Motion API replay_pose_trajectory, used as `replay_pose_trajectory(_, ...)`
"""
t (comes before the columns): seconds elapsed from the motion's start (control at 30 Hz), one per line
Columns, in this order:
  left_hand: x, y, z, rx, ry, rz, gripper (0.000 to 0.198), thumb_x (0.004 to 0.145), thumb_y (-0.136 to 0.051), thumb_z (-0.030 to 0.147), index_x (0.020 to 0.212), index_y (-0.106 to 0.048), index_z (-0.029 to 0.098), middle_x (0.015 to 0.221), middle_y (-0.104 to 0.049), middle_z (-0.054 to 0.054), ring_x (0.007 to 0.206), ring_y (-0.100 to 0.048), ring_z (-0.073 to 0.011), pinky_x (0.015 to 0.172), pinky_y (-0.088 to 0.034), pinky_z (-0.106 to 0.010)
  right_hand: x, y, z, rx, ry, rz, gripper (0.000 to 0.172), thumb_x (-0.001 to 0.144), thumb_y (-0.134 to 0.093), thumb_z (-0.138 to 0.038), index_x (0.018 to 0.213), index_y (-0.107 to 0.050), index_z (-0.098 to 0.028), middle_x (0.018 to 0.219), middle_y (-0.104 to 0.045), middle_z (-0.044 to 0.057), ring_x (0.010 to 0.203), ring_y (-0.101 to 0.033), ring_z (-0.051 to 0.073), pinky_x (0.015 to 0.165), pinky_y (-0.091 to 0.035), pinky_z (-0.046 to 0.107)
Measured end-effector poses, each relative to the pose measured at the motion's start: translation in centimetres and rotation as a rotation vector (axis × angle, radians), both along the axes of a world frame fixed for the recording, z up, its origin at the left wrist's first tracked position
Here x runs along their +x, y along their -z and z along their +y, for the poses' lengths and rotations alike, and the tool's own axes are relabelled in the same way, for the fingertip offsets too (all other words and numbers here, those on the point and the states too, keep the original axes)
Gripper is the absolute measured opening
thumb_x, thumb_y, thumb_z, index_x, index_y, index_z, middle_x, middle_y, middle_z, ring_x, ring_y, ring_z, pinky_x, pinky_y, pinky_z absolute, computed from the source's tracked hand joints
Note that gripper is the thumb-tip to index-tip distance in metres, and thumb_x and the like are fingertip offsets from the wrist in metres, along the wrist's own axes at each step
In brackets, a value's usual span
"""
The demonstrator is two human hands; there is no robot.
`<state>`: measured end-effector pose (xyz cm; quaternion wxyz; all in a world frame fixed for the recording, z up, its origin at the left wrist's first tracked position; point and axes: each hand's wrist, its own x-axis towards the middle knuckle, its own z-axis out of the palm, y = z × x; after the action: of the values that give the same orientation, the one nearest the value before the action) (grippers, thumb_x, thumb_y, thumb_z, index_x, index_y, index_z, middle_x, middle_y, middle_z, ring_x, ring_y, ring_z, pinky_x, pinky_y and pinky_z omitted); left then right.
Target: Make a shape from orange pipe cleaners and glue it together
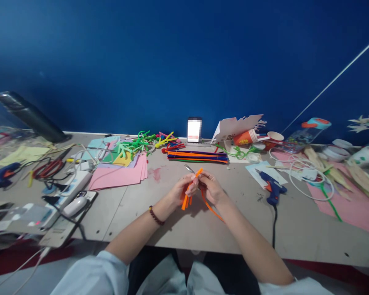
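The long, pale grey table (298, 241) is crowded from end to end — craft supplies nearly everywhere you look. Toward the back lies a neat bundle of purple and orange pipe cleaners (197, 156), and bent green pipe-cleaner shapes (132, 145) sit just behind a stack of pink and pastel paper sheets (118, 174). On the right, a blue hot glue gun (272, 185) rests near a loop of white cable (307, 177) and a large pink sheet (335, 200). A second glue gun (3, 175) lies far left, not far from a white power strip (75, 188). Tipped paper cups (246, 137) crowd the back edge.
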<state>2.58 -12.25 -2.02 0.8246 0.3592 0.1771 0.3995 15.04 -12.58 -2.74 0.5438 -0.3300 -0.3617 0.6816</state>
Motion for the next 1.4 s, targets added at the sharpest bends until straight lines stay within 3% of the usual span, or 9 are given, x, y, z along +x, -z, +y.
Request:
replay_pose_trajectory(0.17,-0.4,-0.5,0.4,0.039,-0.063,0.127,0.033,0.071,-0.067,0.044,0.067,-0.055,0.014,0.042,-0.044,0.005,0.034,-0.037,-0.0055,0.037,-0.028,-0.019,0.0,-0.2,0.3,-0.041,0.047,-0.01,0.028,0.06,-0.08,-0.039,0.065,-0.063,-0.018,0.051,-0.053,-0.006,0.04,-0.033,0.003,0.04,-0.022,0.02)
replay_pose_trajectory(0.37,-0.5,-0.6,1.3,0.126,-0.341,0.339,0.036,0.061,-0.078,0.042,0.072,-0.06,0.013,0.053,-0.053,0.004,0.045,-0.045,-0.0052,0.045,-0.034,-0.018,0.0,0.1,0.7,-0.068,0.14,-0.066,0.029,0.06,-0.077,-0.036,0.08,-0.066,-0.017,0.045,-0.043,-0.009,0.038,-0.03,0.003,0.037,-0.016,0.018)
replay_pose_trajectory(0.67,-0.8,0.0,1.8,0.135,-0.409,0.33,0.031,0.068,-0.072,0.045,0.071,-0.063,0.015,0.058,-0.054,0.001,0.052,-0.048,-0.0074,0.05,-0.038,-0.021,0.4,-0.1,0.7,-0.059,0.097,-0.06,0.039,0.069,-0.068,-0.031,0.106,-0.058,-0.021,0.062,-0.06,-0.004,0.048,-0.051,0.009,0.037,-0.033,0.018)
replay_pose_trajectory(0.87,-1.0,0.5,2.5,0.174,-0.657,0.383,0.025,0.071,-0.071,0.039,0.083,-0.066,0.018,0.06,-0.054,0.003,0.046,-0.044,-0.0061,0.046,-0.034,-0.021,2.1,-0.6,1.2,-0.034,-0.039,-0.113,0.049,0.068,-0.072,-0.029,0.113,-0.053,-0.023,0.077,-0.07,0.001,0.055,-0.058,0.011,0.038,-0.039,0.018)
replay_pose_trajectory(1.2,-1.4,0.2,3.0,0.168,-0.7,0.392,0.027,0.059,-0.078,0.036,0.076,-0.067,0.018,0.065,-0.06,0.002,0.055,-0.049,-0.0082,0.056,-0.04,-0.024,2.0,-0.8,1.1,-0.014,-0.117,-0.206,0.046,0.069,-0.072,-0.028,0.111,-0.055,-0.021,0.08,-0.071,0.003,0.059,-0.062,0.013,0.039,-0.047,0.019)
replay_pose_trajectory(1.4,-1.6,-0.4,2.7,0.238,-0.69,0.439,0.025,0.065,-0.074,0.039,0.073,-0.064,0.017,0.065,-0.058,0.002,0.057,-0.048,-0.008,0.057,-0.039,-0.022,2.0,-0.9,0.9,-0.008,-0.176,-0.224,0.044,0.071,-0.072,-0.029,0.111,-0.056,-0.021,0.082,-0.071,0.003,0.06,-0.064,0.013,0.043,-0.05,0.02)
